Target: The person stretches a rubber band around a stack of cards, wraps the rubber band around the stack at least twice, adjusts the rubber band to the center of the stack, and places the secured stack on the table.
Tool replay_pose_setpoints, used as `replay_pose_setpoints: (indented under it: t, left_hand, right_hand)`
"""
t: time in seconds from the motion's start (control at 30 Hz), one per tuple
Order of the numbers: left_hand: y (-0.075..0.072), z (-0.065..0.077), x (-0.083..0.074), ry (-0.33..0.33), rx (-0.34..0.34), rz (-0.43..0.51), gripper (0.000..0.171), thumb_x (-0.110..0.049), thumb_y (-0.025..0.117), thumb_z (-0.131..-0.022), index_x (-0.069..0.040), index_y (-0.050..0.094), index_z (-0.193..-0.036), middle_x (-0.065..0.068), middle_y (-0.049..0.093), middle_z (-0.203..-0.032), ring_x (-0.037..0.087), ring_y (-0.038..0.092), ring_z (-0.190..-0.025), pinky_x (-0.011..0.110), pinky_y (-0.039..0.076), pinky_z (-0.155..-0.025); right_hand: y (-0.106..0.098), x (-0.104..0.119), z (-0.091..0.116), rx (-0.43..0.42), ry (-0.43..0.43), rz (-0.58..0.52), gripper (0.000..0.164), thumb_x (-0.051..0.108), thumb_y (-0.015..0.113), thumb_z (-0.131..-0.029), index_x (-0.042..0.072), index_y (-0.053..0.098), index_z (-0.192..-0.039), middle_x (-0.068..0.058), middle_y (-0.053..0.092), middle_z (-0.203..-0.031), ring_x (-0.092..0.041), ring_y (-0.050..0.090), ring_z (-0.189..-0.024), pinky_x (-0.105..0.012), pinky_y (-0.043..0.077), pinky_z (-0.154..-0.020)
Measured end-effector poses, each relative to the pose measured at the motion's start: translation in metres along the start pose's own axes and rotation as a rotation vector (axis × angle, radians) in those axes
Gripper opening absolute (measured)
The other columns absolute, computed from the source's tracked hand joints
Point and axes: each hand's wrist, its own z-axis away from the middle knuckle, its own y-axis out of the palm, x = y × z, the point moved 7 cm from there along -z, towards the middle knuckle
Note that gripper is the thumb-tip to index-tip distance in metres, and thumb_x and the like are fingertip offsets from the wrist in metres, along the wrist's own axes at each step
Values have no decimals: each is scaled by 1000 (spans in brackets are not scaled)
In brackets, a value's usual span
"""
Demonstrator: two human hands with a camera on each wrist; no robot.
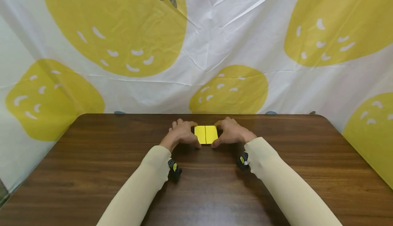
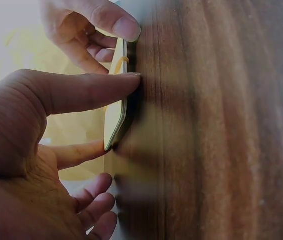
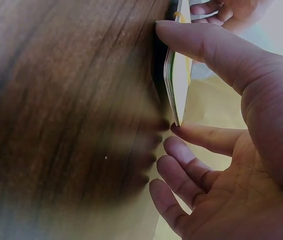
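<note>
A small stack of thin cards (image 1: pixel 200 135) with a yellow top lies flat near the table's far edge. A yellow rubber band (image 1: pixel 205 135) runs across its middle; the band (image 2: pixel 123 62) shows at the side in the left wrist view. My left hand (image 1: pixel 183 132) pinches the left part, thumb at the near edge and forefinger at a far corner. From the right, my right hand (image 1: pixel 232 132) grips the cards (image 3: pixel 180 92) the same way. The other fingers of both hands stay off the stack. Its underside is hidden.
The dark wooden table (image 1: pixel 202 192) spreads all round the hands. Behind its far edge hangs a white cloth (image 1: pixel 147 93) printed with big yellow fruit. A small black camera sits on the left wrist (image 1: pixel 174 171) and another on the right.
</note>
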Motion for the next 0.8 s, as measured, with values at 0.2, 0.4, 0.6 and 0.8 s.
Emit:
replay_pose_setpoints:
  t: [0.2, 0.4, 0.6, 0.8]
  left_hand:
    - [3, -1, 2, -25, 6, -13, 88, -37, 88, -75, -24, 47, -153, 24, 35, -144, 41, 30, -127, 54, 32, -104]
    - [3, 0, 5, -34, -4, -1, 92, -39, 88, -74, -24, 45, -154, 23, 35, -143, 39, 30, -122, 51, 31, -101]
    - [3, 0, 8, -37, -14, 20, 92, -39, 89, -73, -23, 46, -153, 23, 35, -144, 39, 30, -123, 51, 32, -100]
    - [3, 1, 9, -39, -23, 28, 89, -38, 89, -73, -23, 49, -151, 23, 35, -143, 39, 30, -123, 51, 32, -101]
  right_hand:
    - [0, 0, 0, 9, 16, -3, 88, 38, 90, -73, -5, 54, -141, -19, 61, -129, -36, 46, -121, -51, 40, -104]
    - [1, -1, 0, 9, 34, -30, 91, 38, 90, -73, -5, 51, -144, -21, 62, -127, -36, 45, -121, -50, 41, -103]
    - [4, -4, 0, 15, 57, -57, 92, 38, 90, -74, -4, 49, -145, -21, 60, -126, -37, 45, -122, -49, 42, -102]
    - [6, -5, -1, 24, 68, -71, 92, 38, 89, -76, -3, 48, -147, -21, 58, -128, -37, 45, -122, -49, 43, -102]
